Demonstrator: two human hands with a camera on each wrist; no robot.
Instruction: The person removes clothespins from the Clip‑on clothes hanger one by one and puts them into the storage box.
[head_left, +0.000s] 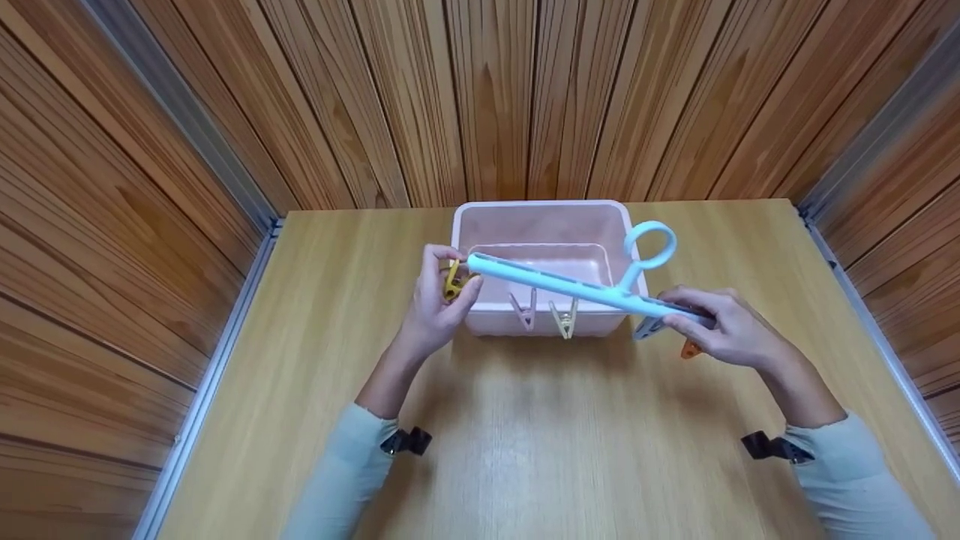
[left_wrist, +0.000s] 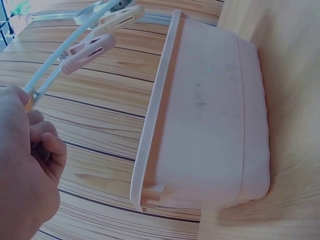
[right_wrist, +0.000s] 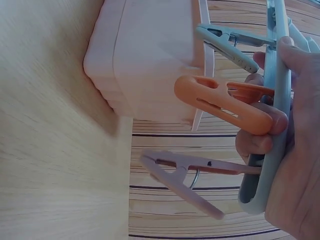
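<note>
A light blue clip hanger point(head_left: 551, 283) with a ring hook point(head_left: 651, 245) is held in the air, tilted, above the front of a pink plastic basin point(head_left: 540, 324). My left hand point(head_left: 437, 300) pinches a yellow clothespin point(head_left: 453, 281) at the hanger's left end. At the other end, my right hand point(head_left: 724, 326) grips the bar. Pink point(head_left: 524, 309) and pale yellow point(head_left: 564, 319) clothespins dangle from the middle. The right wrist view shows blue point(right_wrist: 230, 45), orange point(right_wrist: 222, 102) and pink point(right_wrist: 182, 175) clothespins near the right hand's fingers.
The basin stands at the back of a wooden table point(head_left: 540, 427), close to the wood-plank wall point(head_left: 487, 97). Plank side walls with metal edge strips point(head_left: 217, 330) flank the table. Each sleeve carries a small black strap mount point(head_left: 405, 441).
</note>
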